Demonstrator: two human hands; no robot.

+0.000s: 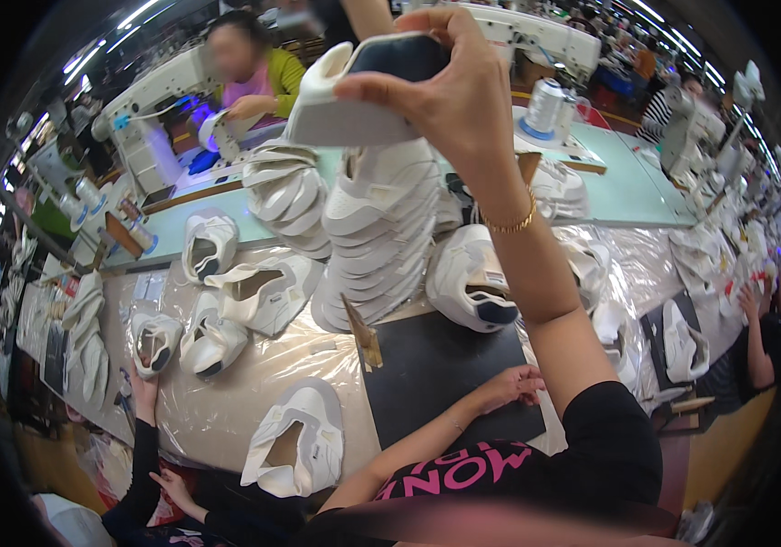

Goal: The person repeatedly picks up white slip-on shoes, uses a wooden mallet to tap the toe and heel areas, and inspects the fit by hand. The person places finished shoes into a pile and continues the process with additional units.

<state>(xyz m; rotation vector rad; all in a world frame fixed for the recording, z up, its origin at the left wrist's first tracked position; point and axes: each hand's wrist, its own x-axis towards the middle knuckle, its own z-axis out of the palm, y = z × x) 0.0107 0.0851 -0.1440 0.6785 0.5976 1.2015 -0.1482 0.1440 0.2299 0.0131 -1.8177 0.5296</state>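
Observation:
My raised right hand [445,87], a gold bracelet at its wrist, grips a white shoe upper [354,114] with a dark lining, thumb on the near side and fingers over the far side. That upper is at the top of a tall stack of similar uppers [379,242]; whether it touches the stack I cannot tell. Low over the right part of a black mat [445,365] is my left hand [509,387], holding nothing, its fingers loosely stretched. A brown pointed strip [363,337] stands at the mat's left edge. Another white upper [486,278] lies just beyond the mat.
Loose uppers [263,287] lie left of the stack, and one [299,438] nearer me. At the left, a co-worker's hand [144,392] holds a small upper [155,342]. Sewing machines [149,137], a thread cone [545,109] and a seated person are across the table.

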